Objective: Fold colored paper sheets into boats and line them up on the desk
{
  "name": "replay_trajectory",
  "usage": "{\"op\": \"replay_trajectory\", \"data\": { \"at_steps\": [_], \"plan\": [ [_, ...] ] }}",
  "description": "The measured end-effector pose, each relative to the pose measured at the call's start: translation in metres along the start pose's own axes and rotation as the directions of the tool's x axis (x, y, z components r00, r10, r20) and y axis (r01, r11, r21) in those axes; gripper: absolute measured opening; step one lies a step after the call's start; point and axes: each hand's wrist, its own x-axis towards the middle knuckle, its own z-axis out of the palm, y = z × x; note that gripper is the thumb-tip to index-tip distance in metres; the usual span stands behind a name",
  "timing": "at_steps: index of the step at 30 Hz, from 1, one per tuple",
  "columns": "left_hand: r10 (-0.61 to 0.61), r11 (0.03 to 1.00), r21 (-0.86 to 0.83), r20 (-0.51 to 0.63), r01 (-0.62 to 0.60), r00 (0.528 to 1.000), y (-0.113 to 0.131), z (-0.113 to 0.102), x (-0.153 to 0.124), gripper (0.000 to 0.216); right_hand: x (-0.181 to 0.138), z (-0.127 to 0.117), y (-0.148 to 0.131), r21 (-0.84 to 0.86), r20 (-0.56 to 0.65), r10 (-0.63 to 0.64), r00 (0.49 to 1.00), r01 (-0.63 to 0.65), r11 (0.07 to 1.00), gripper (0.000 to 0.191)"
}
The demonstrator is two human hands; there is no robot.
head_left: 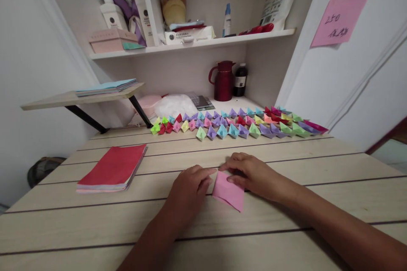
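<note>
A folded pink paper (229,194) lies on the wooden table (95,220) in front of me. My left hand (190,188) rests beside its left edge, fingers curled, fingertips touching the paper's top left corner. My right hand (251,173) presses down on the paper's upper right part with fingers together. Several small folded paper boats (235,124) in many colours stand in rows farther back on the table.
A stack of coloured paper with a red top sheet (112,168) lies at the left. A small raised shelf (79,97) holds more sheets. A red jug (224,80) and dark bottle (241,79) stand at the back. A pink note (338,18) hangs on the right wall.
</note>
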Motion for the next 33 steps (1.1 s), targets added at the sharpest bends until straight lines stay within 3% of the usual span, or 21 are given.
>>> {"op": "replay_trajectory", "data": {
  "at_steps": [5, 9, 12, 16, 20, 28, 33],
  "plan": [
    [0.137, 0.968, 0.194, 0.140, -0.163, 0.981, 0.004, 0.000, 0.000, 0.025, 0.000, -0.004, 0.002, 0.057, 0.006, 0.010, 1.000, -0.010, 0.998, 0.030],
    [0.189, 0.912, 0.330, 0.184, -0.242, 0.964, 0.005, 0.003, 0.001, 0.025, -0.001, -0.017, 0.007, 0.230, -0.020, -0.037, 0.999, 0.040, 0.972, 0.023],
    [0.210, 0.888, 0.372, 0.194, -0.269, 0.958, 0.006, 0.004, 0.001, 0.024, -0.005, -0.031, 0.005, 0.364, 0.102, -0.148, 0.984, 0.101, 0.926, 0.015],
    [0.169, 0.933, 0.280, 0.211, -0.225, 0.963, 0.009, 0.001, 0.001, 0.025, -0.011, -0.039, -0.001, 0.294, 0.298, -0.226, 0.927, 0.136, 0.946, 0.030],
    [0.120, 0.976, 0.157, 0.181, -0.149, 0.976, 0.010, 0.000, 0.001, 0.046, -0.012, -0.038, -0.002, 0.192, 0.321, -0.164, 0.933, 0.106, 0.976, 0.042],
    [0.068, 0.993, 0.084, 0.111, -0.077, 0.991, 0.013, 0.000, 0.000, 0.015, -0.007, -0.035, 0.001, 0.281, 0.257, -0.215, 0.942, 0.140, 0.950, 0.017],
    [0.062, 0.996, 0.057, 0.117, -0.070, 0.991, 0.012, -0.002, 0.000, 0.017, -0.006, -0.030, 0.002, 0.263, 0.220, -0.153, 0.963, 0.093, 0.960, 0.012]
  ]
}}
